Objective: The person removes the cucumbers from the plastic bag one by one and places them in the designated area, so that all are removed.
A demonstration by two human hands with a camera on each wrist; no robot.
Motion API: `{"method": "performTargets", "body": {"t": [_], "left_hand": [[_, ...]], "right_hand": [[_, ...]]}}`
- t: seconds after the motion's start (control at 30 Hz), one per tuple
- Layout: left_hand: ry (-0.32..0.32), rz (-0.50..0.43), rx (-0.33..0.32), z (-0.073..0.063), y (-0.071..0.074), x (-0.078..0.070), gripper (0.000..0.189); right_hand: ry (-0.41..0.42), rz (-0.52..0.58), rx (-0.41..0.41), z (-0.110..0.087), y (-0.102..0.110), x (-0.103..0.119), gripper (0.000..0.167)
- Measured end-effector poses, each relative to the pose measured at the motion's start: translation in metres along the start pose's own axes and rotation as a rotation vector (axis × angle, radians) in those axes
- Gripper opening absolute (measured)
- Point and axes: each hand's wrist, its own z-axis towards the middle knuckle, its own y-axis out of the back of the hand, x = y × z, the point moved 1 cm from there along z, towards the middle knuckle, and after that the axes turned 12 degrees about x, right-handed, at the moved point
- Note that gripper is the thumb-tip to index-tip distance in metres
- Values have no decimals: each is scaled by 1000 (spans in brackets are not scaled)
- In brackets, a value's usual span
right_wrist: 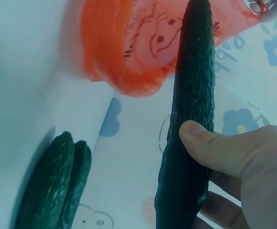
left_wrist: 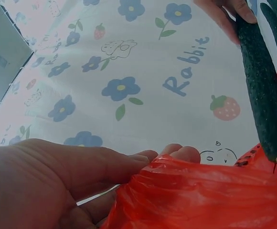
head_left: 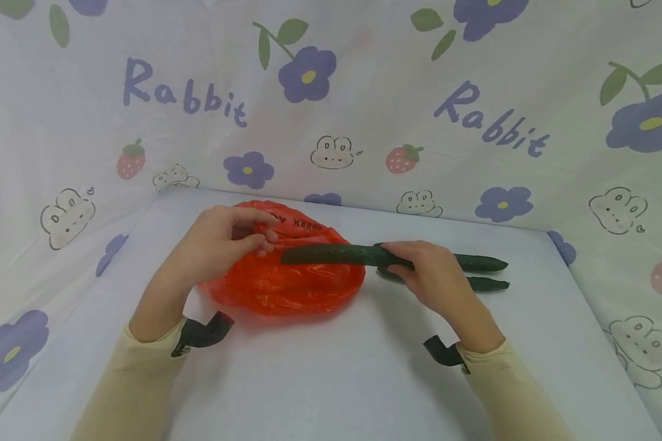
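Note:
My right hand (head_left: 433,275) grips a long dark green cucumber (head_left: 331,254) near its middle, thumb laid along one side in the right wrist view. The cucumber's free end points left and overlaps the mouth of a red plastic bag (head_left: 287,291). At the bag's upper left, my left hand (head_left: 212,242) pinches the bag's edge between thumb and fingers. The left wrist view shows the gathered red film (left_wrist: 176,186) at those fingertips. Two more cucumbers lie side by side on the table, an upper one (head_left: 480,263) and a lower one (head_left: 488,284), partly hidden behind the right hand.
The table has a white cover (head_left: 309,380). Behind it and at its sides hangs a pale cloth (head_left: 375,79) printed with purple flowers, strawberries, rabbits and the word Rabbit. A dark strap piece (head_left: 204,331) sits at each sleeve cuff.

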Motion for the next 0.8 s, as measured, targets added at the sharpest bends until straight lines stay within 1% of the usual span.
{"method": "performTargets", "body": {"t": [0.2, 0.47, 0.8], "left_hand": [[8, -5, 1, -1, 0, 1, 33], [1, 6, -4, -1, 0, 3, 33], [-19, 22, -11, 1, 1, 3, 32]], "right_hand": [[9, -1, -21, -10, 0, -9, 48], [0, -17, -72, -29, 8, -20, 49], [44, -32, -162, -52, 20, -34, 47]]}}
